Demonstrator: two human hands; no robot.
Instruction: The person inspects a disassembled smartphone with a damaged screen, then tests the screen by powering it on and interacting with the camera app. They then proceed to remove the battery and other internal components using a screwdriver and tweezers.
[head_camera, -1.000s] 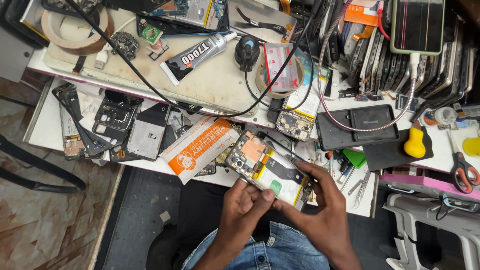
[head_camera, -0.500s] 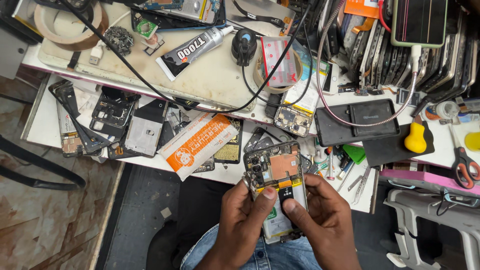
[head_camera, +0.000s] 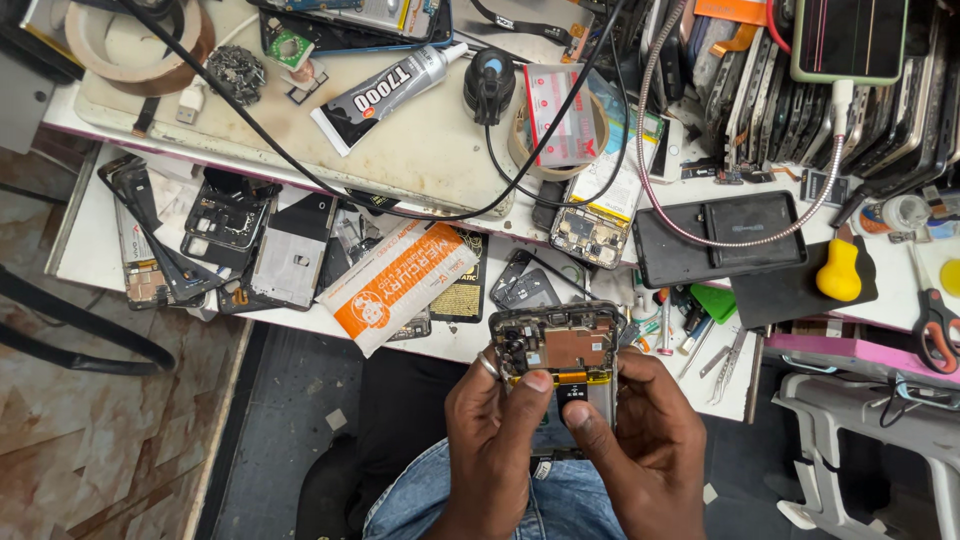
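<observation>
- Opened phone (head_camera: 555, 350) held over lap, just below bench edge (head_camera: 440, 345), back cover off, board exposed.
- Left hand (head_camera: 495, 440) closed round phone's left edge, thumb on the lower board.
- Right hand (head_camera: 640, 450) closed round right edge, thumb pressing near the middle.
- Judged light, rigid, fragile inside; grip by the frame edges, avoid board and flex cables.

An opened phone (head_camera: 556, 350) — back off, circuit boards bared — held upright above the lap, near the bench edge.
</observation>
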